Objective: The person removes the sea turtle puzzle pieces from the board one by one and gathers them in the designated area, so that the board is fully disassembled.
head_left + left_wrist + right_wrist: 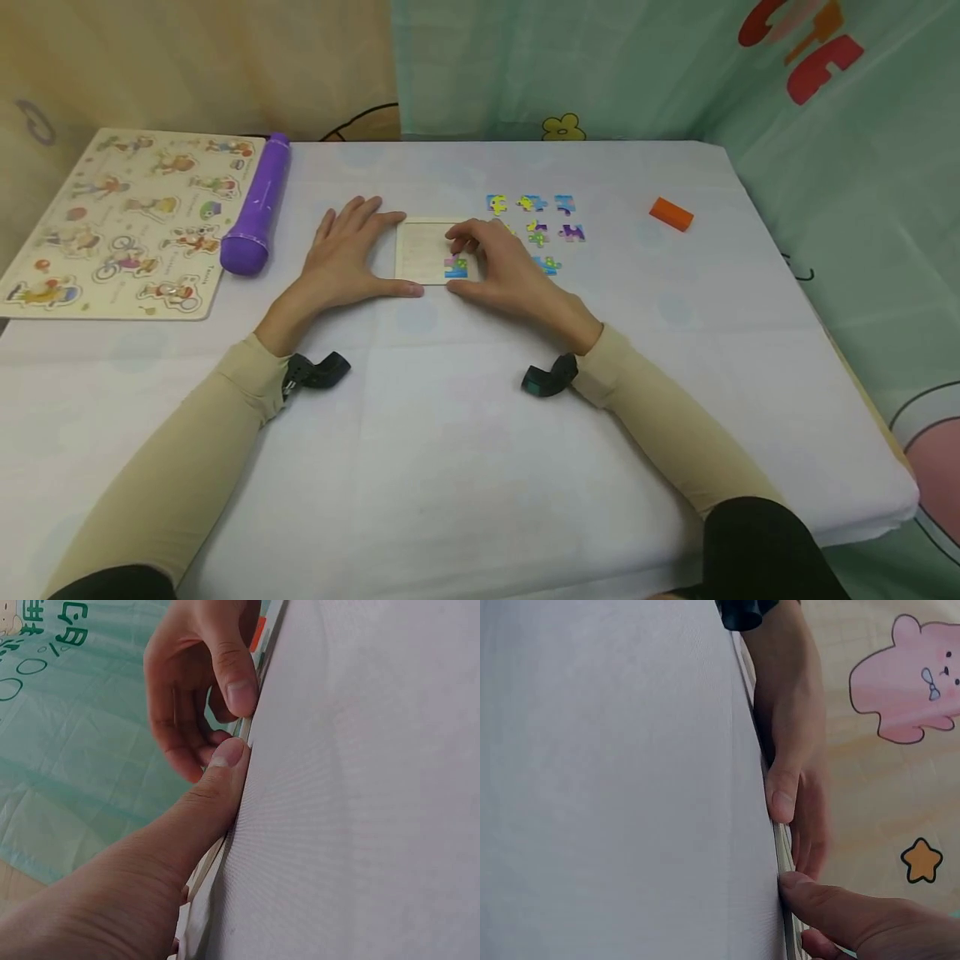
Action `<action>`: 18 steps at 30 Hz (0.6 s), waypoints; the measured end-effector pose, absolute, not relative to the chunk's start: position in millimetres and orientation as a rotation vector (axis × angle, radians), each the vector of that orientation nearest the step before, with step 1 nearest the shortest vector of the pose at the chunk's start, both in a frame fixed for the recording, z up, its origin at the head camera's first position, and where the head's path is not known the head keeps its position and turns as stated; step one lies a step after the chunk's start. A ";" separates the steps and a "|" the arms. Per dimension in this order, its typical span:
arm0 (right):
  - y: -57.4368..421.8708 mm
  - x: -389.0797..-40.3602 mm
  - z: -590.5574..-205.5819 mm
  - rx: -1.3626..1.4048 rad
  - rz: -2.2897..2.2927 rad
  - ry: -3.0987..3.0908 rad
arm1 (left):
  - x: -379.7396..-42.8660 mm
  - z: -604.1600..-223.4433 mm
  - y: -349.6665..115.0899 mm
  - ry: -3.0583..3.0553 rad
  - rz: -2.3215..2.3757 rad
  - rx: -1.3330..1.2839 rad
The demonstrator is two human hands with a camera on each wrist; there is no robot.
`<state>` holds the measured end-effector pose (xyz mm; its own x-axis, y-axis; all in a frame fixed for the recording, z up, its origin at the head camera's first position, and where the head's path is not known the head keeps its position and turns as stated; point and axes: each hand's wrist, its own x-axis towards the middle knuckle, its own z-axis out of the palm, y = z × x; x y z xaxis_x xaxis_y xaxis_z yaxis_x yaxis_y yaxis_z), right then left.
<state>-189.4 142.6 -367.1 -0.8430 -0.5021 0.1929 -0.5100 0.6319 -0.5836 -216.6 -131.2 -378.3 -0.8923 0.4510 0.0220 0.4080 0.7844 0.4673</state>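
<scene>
A shallow wooden puzzle tray (420, 250) lies on the white table. My left hand (337, 258) spans its left end with fingers spread, the index fingertip by the upper left corner and the thumb along the near edge. One jigsaw piece (455, 267), blue, green and purple, sits inside at the near right. Over the tray's right end is my right hand (510, 271), its fingers loosely bent above that piece and its thumb tip at the near edge. The right wrist view shows the right thumb (799, 881) against the tray's edge, across from the left thumb (782, 801).
Several loose jigsaw pieces (537, 233) lie right of the tray, some partly behind my right hand. An orange block (671, 214) is farther right. At the left are a purple cylinder (257, 204) and a large picture board (120, 225). Curtains (525, 67) hang behind.
</scene>
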 end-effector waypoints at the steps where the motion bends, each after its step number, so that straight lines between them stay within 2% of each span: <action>1: 142.1 -190.7 -365.9 0.883 1.017 -2.839 | -216.7 -378.2 -131.2 2.881 0.723 0.695; 10: 140.3 -195.7 -361.6 0.870 1.188 -2.838 | -216.9 -378.9 -130.9 2.878 0.726 0.691; 18: 146.6 -185.3 -364.4 0.665 1.539 -2.615 | -217.3 -381.1 -131.1 2.874 0.716 0.694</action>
<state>-185.3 146.6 -364.4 -0.9078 -0.3427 0.2419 -0.3779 0.4176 -0.8263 -217.3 -131.1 -381.1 -0.8913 0.4531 0.0138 0.4066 0.7856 0.4664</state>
